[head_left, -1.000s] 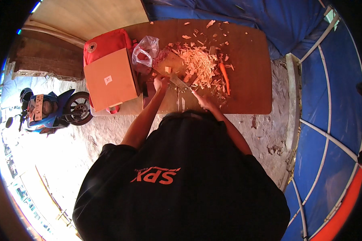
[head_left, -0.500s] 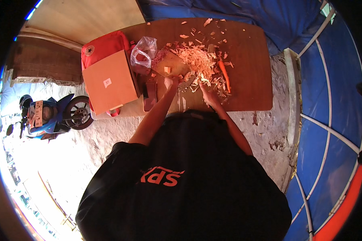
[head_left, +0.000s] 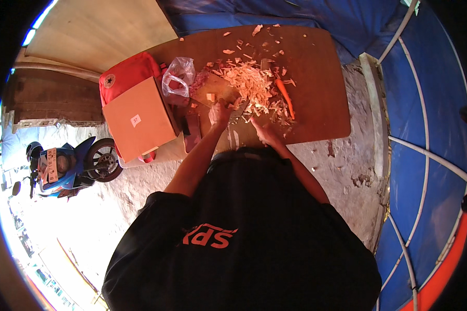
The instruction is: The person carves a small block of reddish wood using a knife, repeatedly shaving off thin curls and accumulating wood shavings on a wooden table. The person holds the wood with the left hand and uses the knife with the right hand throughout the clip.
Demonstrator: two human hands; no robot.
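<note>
My left hand (head_left: 220, 113) is closed at the near edge of a yellowish board (head_left: 213, 85); what its fingers hold, if anything, is too small to make out. A flat grey piece (head_left: 239, 109) lies just right of it. My right hand (head_left: 267, 133) is over the near part of the table, its index finger stretched toward the pile and its other fingers hard to see. Pale strips and chips (head_left: 249, 80) are heaped beyond both hands. A small pale block (head_left: 210, 97) sits on the board, and a long orange stick-like thing (head_left: 285, 98) lies right of the heap.
On the left of the brown table (head_left: 321, 78) are a cardboard box (head_left: 140, 122), a red bag (head_left: 132, 72), a clear plastic bag (head_left: 179, 78) and a dark flat phone-like thing (head_left: 192, 133). A motorbike (head_left: 70, 166) stands farther left. Blue sheeting (head_left: 407, 119) hangs at the right.
My right hand has drawn back from the chips toward the table's near edge. My left hand stays near the board. The whole view has tilted slightly.
</note>
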